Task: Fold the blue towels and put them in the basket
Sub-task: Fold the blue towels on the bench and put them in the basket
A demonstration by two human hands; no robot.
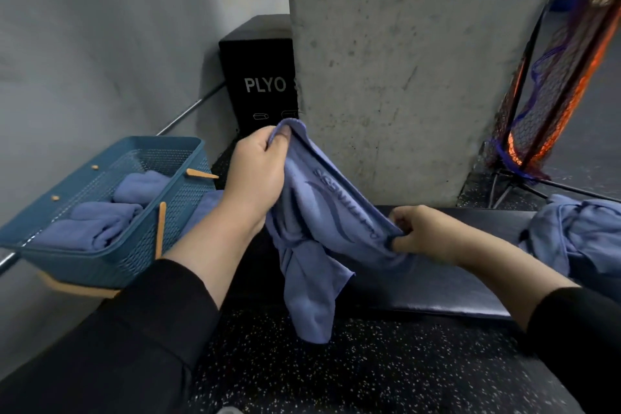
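Observation:
A blue towel (316, 232) with a dark printed logo hangs stretched between my hands above a dark padded bench (437, 289). My left hand (257, 175) pinches its upper corner, raised in front of the concrete pillar. My right hand (425, 233) grips the opposite edge, lower and to the right; the rest of the cloth droops crumpled below. At the left stands a teal mesh basket (181, 198) holding three folded blue towels (97, 222). A crumpled pile of blue towels (578, 232) lies at the bench's right end.
A concrete pillar (403, 60) rises right behind the bench. A black box marked PLYO (260, 77) stands left of it. A net rack with orange and purple mesh (554, 84) leans at the right. Speckled black floor (353, 363) lies below.

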